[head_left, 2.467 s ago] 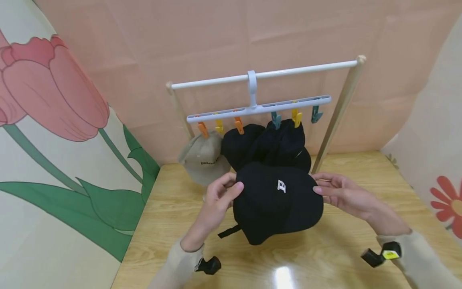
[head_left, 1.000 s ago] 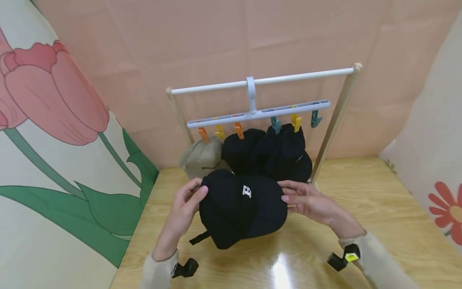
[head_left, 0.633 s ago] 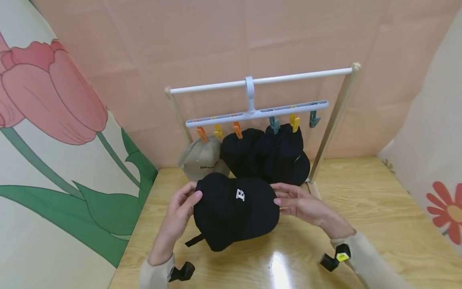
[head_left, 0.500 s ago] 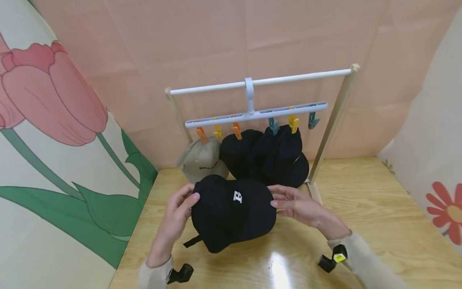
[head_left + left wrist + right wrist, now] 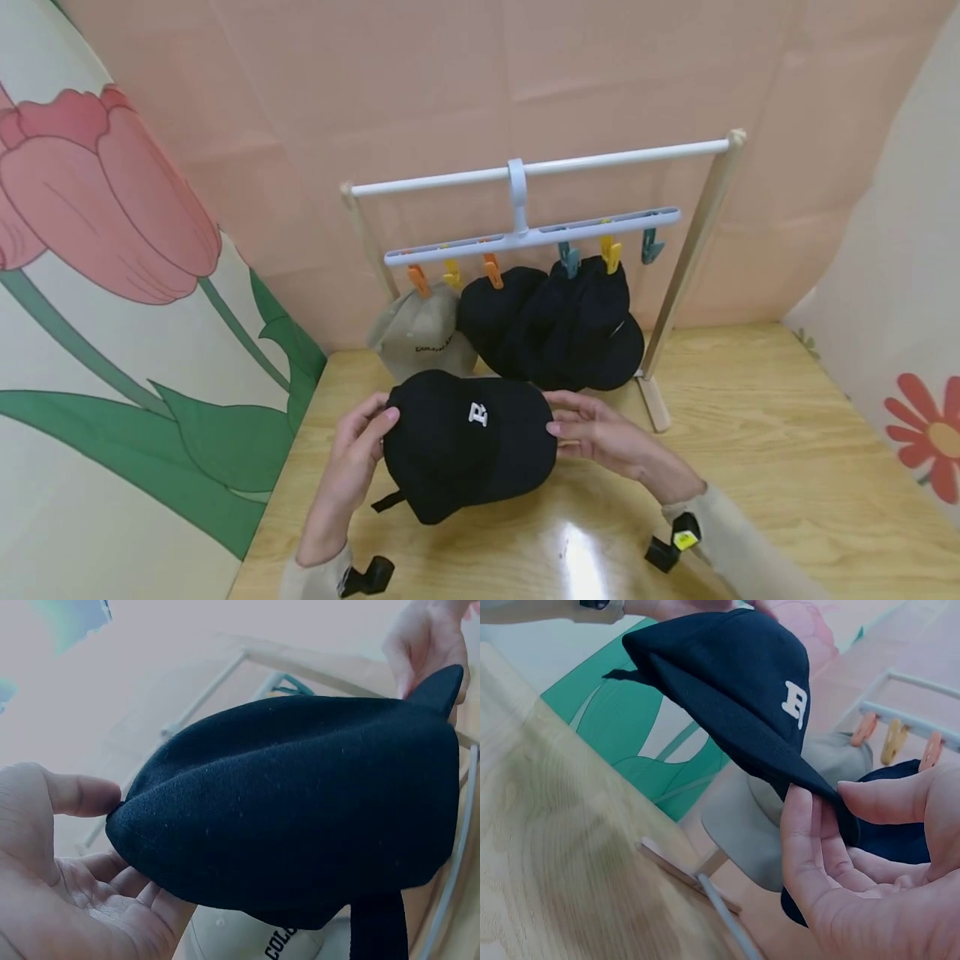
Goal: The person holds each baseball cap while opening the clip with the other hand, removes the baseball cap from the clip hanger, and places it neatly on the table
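Between my hands, above the table, is a black baseball cap (image 5: 465, 442) with a white letter on its front and a loose strap at its lower left. My left hand (image 5: 348, 467) pinches the crown; the left wrist view shows the thumb on top and the fingers beneath. With thumb and fingers, my right hand (image 5: 607, 437) pinches the edge of the brim (image 5: 757, 746). Behind it, a beige cap (image 5: 423, 333) hangs from an orange clip (image 5: 419, 281). Dark caps (image 5: 555, 325) hang beside it from orange, teal and yellow clips; where one ends and another begins is hard to tell.
A pale blue clip hanger (image 5: 525, 237) hooks over the white rail (image 5: 622, 158) of a wooden rack. The rightmost teal clip (image 5: 652, 247) holds nothing. The rack's right foot (image 5: 655, 404) stands on the wooden table (image 5: 765, 467). Printed walls flank the table.
Both hands have carried the black cap leftward and slightly down, away from the dark hanging caps. More of the rack's right foot now shows. Both hands keep their grip.
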{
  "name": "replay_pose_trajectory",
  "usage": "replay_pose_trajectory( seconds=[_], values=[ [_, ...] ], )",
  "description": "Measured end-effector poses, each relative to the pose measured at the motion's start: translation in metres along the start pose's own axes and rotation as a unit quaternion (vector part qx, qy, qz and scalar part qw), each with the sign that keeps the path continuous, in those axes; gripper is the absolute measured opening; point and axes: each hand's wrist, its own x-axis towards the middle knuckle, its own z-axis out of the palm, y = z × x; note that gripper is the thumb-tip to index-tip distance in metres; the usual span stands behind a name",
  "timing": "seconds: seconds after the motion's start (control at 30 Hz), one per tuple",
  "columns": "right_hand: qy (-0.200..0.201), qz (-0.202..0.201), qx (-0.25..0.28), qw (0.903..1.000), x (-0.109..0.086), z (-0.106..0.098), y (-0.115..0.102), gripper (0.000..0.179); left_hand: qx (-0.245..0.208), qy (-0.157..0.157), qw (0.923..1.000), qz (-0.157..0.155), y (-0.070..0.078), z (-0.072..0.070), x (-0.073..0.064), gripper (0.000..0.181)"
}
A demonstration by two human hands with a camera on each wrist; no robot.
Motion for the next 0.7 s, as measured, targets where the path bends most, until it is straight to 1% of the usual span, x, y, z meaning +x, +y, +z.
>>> replay_pose_trajectory(
  seconds=[0.17,0.37,0.53,0.7],
  values=[
    [0.019,0.007,0.01,0.9997,0.005,0.0,0.006,0.048,-0.005,0.012,0.9999,-0.008,-0.005,-0.003,0.001,0.018],
    [0.023,0.013,0.006,0.9996,0.009,0.0,0.014,0.034,-0.002,0.032,0.999,-0.033,-0.013,-0.006,0.0,0.019],
    [0.021,0.021,0.004,0.9995,0.015,0.004,0.025,0.027,0.006,0.061,0.9966,-0.054,-0.021,-0.015,-0.007,0.021],
    [0.047,0.038,0.003,0.9982,0.021,0.011,0.039,0.025,0.023,0.087,0.9937,-0.068,-0.026,-0.022,-0.014,0.02]
  ],
)
